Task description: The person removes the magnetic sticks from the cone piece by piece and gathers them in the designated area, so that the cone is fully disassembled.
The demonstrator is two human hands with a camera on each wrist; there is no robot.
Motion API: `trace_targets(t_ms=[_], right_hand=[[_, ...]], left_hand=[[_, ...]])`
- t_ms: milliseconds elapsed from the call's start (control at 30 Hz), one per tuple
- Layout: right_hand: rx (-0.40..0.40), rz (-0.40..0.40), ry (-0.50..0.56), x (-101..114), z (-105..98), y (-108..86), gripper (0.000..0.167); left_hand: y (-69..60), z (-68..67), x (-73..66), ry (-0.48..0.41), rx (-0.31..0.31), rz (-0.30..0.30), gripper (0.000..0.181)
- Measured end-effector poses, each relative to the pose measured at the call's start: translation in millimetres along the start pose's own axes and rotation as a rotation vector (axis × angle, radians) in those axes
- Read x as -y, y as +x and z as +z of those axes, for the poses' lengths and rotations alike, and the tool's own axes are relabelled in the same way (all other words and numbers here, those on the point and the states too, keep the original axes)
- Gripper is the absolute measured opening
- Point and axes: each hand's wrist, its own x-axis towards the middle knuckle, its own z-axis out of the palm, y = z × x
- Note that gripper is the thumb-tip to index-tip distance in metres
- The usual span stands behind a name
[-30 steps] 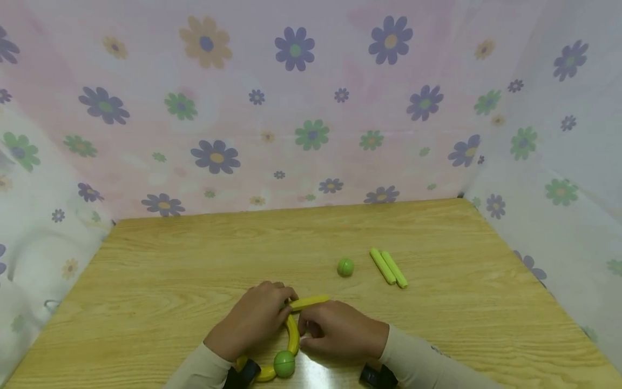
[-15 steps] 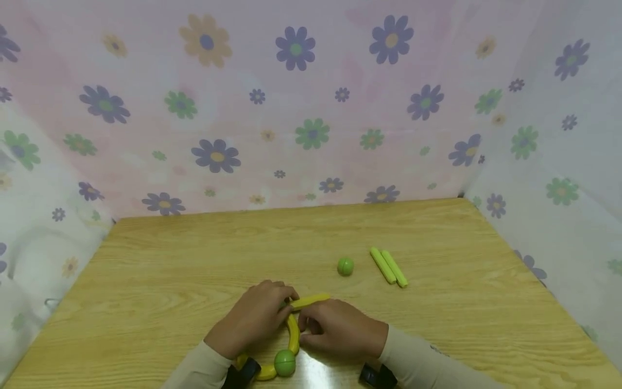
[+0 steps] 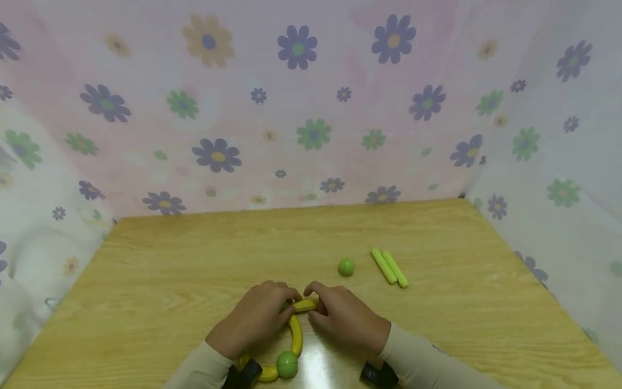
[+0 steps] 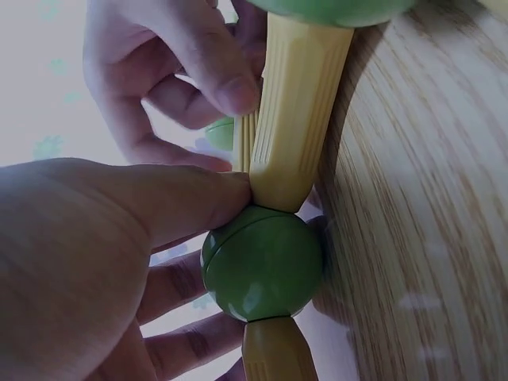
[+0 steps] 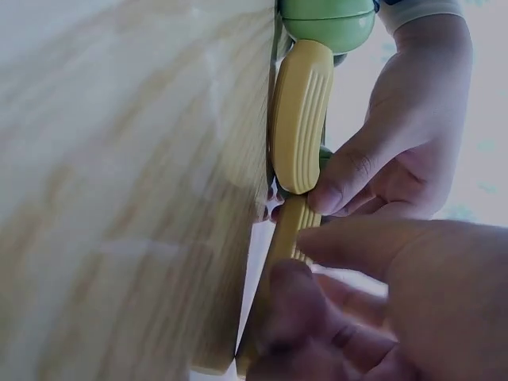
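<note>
A yellow curved piece (image 3: 297, 336) joins a green ball (image 3: 286, 364) at the front to another green ball (image 4: 262, 262) under my left hand (image 3: 257, 313). My left thumb and fingers pinch that second ball, as the left wrist view shows. From this joint a yellow straight stick (image 3: 306, 306) points right. My right hand (image 3: 347, 316) grips the stick's right end between thumb and fingers; blur hides part of this hold in the right wrist view. Another yellow curved piece (image 3: 267, 374) runs left from the front ball, partly behind my left wrist.
A loose green ball (image 3: 346, 267) lies beyond my right hand. Two light-green sticks (image 3: 389, 268) lie side by side to its right. The wooden table (image 3: 194, 248) meets a flowered cloth (image 3: 272, 119) at the back and sides.
My right hand has shifted up and its fingers have come round the yellow stick's right end. My left hand stays nearly in place at the joint.
</note>
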Motion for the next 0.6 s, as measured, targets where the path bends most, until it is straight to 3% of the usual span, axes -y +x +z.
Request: trace_targets(t_ms=[100, 333, 600], right_hand=[[-0.03, 0.008, -0.086, 0.5, -0.7, 0.6, 0.023], [-0.072, -0.053, -0.283, -0.1, -1.1, -1.5, 0.015], [-0.054, -0.064, -0.367, -1.5, -8.8, -4.7, 0.015]], left_hand=[[0.2, -1.6, -0.3, -0.011, -0.01, 0.01, 0.015], [-1.0, -3.0, 1.1, -0.08, 0.038, 0.004, 0.014], [2.4, -3.7, 1.1, -0.173, 0.076, 0.01, 0.02]])
